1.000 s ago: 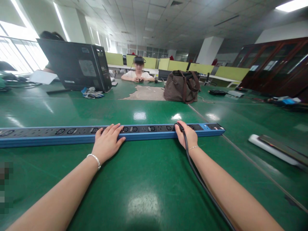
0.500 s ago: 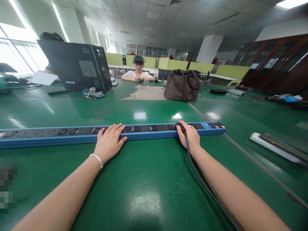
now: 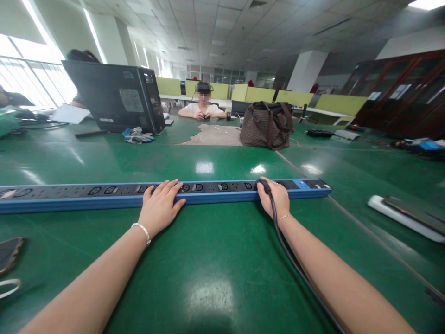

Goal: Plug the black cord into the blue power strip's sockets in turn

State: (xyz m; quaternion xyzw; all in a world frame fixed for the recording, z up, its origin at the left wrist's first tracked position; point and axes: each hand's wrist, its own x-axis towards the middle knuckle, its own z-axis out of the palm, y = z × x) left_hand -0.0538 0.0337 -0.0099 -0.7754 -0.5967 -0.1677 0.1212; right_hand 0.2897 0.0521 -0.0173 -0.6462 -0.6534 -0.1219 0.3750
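A long blue power strip (image 3: pixel 222 197) with a black socket face lies across the green table. My left hand (image 3: pixel 160 206) rests flat on it left of its middle, fingers spread over the sockets and the thumb along the front side. Near the strip's right end, my right hand (image 3: pixel 276 197) grips a black power plug (image 3: pixel 263 184) against the socket face. Whether the plug's pins are inside a socket cannot be seen. From the plug a black cable (image 3: pixel 283 246) runs down beside my right forearm and out at the bottom edge.
A black computer case (image 3: pixel 114 97) and work gloves (image 3: pixel 138 135) are at the back left. A brown bag (image 3: pixel 266 124) stands at the back, with a seated person (image 3: pixel 202 109) beyond it. A white bar-shaped object (image 3: pixel 399 215) lies right, a phone (image 3: pixel 10 255) left.
The view has shifted slightly, so the scene sits a little further right, and the phone at left shows more clearly. Both hands keep their places on the strip.
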